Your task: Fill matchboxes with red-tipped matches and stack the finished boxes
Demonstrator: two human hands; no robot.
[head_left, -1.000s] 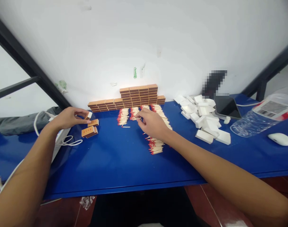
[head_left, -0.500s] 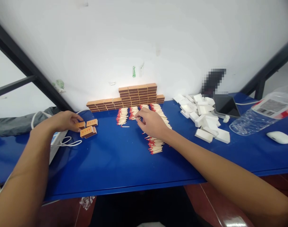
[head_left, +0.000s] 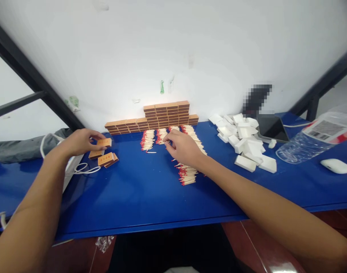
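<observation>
At the left, my left hand (head_left: 84,142) has its fingers closed on an orange matchbox (head_left: 104,142). Below it lie another matchbox (head_left: 96,154) and a small overlapping group of matchboxes (head_left: 105,159). My right hand (head_left: 182,147) is over the piles of red-tipped matches, thumb and fingertips pinched together; whatever is between them is too small to make out. Match piles (head_left: 147,140) lie in front of the stacked matchboxes (head_left: 167,115) by the wall, and one pile (head_left: 187,176) shows below my right wrist. A single match (head_left: 151,152) lies apart.
White empty matchbox trays (head_left: 244,138) are heaped right of the matches. Beyond them are a dark phone (head_left: 272,127), a clear plastic bottle (head_left: 304,146) and a white case (head_left: 337,166). A white cable (head_left: 85,169) loops near the left matchboxes.
My left hand has moved slightly up and right, and the matchbox at its fingers is now lifted and held. My right hand has barely moved.
</observation>
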